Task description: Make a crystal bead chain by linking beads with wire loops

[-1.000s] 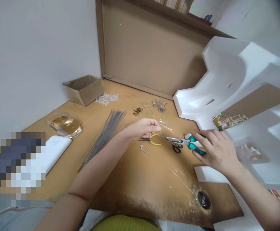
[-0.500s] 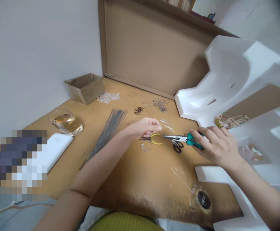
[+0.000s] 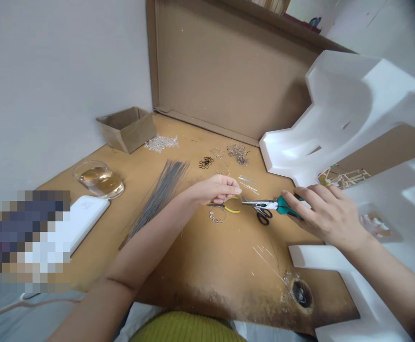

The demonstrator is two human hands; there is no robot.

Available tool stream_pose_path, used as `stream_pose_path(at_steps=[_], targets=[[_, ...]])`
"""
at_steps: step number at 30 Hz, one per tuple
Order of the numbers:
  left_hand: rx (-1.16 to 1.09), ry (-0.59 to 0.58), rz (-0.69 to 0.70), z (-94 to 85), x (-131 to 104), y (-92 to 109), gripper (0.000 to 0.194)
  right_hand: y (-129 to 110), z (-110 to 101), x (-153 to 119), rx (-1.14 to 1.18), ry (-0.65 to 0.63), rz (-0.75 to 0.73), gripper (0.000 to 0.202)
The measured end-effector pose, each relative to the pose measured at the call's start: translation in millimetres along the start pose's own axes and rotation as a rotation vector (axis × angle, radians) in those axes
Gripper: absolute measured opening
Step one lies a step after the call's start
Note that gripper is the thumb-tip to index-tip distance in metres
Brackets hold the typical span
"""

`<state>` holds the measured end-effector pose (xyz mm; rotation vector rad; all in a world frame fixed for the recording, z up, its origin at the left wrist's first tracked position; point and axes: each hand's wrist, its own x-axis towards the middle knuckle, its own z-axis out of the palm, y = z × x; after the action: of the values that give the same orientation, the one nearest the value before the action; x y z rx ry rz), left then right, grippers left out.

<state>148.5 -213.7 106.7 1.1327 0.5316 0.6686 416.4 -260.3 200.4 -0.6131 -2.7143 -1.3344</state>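
My left hand (image 3: 225, 188) pinches a thin piece of wire (image 3: 242, 197) between thumb and forefinger. The wire's lower end meets the tips of the green-handled needle-nose pliers (image 3: 269, 205). My right hand (image 3: 326, 213) is wrapped round the pliers' handles; its fingers partly cover them. Below my left hand lie yellow-handled pliers (image 3: 232, 209), partly hidden, and a ring of wire with clear beads (image 3: 216, 216). Scissors with black handles (image 3: 264, 217) rest under the green pliers. Several short straight wires (image 3: 248, 184) are just beyond my left hand.
A bundle of long grey wires (image 3: 159, 197) lies left of centre. Behind it are clear beads (image 3: 161, 143), an open box (image 3: 127, 133), black rings (image 3: 206, 163) and a wire pile (image 3: 238, 154). A glass (image 3: 100, 180) stands left; white foam (image 3: 339, 109) borders the right.
Both hands keep their grips in nearly the same place. The green pliers have tilted slightly and shifted a little at the wire. The view has moved very slightly.
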Motion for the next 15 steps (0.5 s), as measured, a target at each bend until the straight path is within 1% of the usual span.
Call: stream_pose_path(at_steps=[4, 11, 15], targets=[[-0.057, -0.046, -0.003, -1.1, 2.3, -3.7, 0.017, 0.5, -1.6, 0.8, -0.001, 0.004, -0.006, 0.029], [-0.085, -0.077, -0.014, -1.7, 3.6, -5.5, 0.017, 2.1, -5.8, 2.5, -0.012, 0.021, -0.027, 0.030], [-0.059, -0.065, -0.003, -1.2, 3.4, -4.7, 0.019, 2.4, -7.8, 3.3, -0.006, 0.028, -0.029, 0.030]])
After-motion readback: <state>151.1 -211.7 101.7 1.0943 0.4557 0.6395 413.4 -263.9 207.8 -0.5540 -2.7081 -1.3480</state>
